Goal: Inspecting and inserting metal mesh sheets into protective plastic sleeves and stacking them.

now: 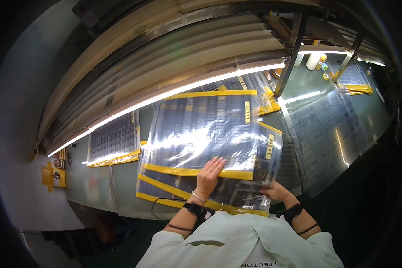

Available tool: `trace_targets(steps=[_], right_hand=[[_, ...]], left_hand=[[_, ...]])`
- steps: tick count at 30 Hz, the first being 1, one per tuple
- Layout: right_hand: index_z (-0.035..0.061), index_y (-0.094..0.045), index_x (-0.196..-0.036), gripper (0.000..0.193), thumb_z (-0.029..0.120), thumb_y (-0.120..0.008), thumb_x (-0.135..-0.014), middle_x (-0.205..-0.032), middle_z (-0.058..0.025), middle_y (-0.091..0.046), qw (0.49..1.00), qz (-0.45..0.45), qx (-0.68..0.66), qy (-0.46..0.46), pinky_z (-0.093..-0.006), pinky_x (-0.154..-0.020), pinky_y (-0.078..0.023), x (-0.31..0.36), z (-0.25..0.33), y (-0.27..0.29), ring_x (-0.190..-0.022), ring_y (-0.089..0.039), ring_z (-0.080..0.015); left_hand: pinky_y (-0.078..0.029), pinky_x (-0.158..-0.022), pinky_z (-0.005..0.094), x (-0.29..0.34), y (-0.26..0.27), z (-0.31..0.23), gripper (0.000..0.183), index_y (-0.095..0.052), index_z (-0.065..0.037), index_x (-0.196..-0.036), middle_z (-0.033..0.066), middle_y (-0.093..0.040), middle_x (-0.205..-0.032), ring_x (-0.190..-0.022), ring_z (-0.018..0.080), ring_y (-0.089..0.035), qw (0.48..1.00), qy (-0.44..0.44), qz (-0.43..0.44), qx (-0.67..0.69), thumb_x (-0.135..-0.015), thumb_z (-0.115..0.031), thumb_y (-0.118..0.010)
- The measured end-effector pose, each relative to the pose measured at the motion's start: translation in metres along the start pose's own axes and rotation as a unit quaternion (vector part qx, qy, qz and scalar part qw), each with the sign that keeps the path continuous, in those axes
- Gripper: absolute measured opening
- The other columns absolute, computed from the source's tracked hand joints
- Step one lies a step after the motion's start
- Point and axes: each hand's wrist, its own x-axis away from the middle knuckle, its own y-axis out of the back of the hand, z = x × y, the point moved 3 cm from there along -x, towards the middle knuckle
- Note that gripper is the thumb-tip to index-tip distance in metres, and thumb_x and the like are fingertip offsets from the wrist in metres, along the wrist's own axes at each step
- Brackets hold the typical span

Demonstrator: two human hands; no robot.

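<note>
My left hand (208,176) lies with its fingers stretched out on the lower yellow border of a dark film sheet in a glossy clear cover (201,129). This sheet tops a slanting stack and has a small yellow label (248,111) near its right side. Under it, turned at an angle, is another dark film sheet (241,192) with yellow edging. At that sheet's right edge my right hand (276,191) is closed, pinching the film between thumb and fingers. A second yellow label (270,147) shows on a lower sheet.
A lit tube lamp (174,99) runs beneath a shelf across the back. To the left lies a patterned dark sheet (114,136) with yellow edging; to the right, large printed films (330,134). A metal post (292,53) stands behind. Bottles (315,61) are at the back right.
</note>
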Motion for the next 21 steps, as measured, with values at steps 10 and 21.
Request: trace_targets(steps=[10, 21], right_hand=[[0.0013, -0.056, -0.108, 0.028, 0.008, -0.058, -0.081, -0.093, -0.0021, -0.058, 0.988, 0.107, -0.011, -0.107, -0.0237, -0.071, -0.044, 0.028, -0.007, 0.013, -0.081, -0.052, -0.0114], [0.0002, -0.048, -0.118, 0.040, 0.002, -0.057, -0.079, -0.106, -0.0058, -0.056, 0.951, 0.238, -0.135, -0.143, -0.0271, -0.082, -0.043, 0.051, -0.033, 0.038, -0.094, -0.053, -0.0154]], left_hand=[[-0.024, -0.097, 0.0556, 0.007, -0.020, 0.055, 0.061, -0.044, -0.011, -0.125, 0.0159, -0.031, -0.137, -0.128, 0.0390, -0.022, 0.959, 0.218, 0.121, -0.136, -0.069, -0.019, -0.067], [-0.049, -0.069, 0.0336, 0.253, 0.008, -0.071, 0.031, -0.054, 0.001, -0.103, 0.0073, -0.059, -0.089, -0.079, 0.0192, -0.059, 0.417, 0.628, -0.370, 0.543, -0.081, -0.018, -0.064]])
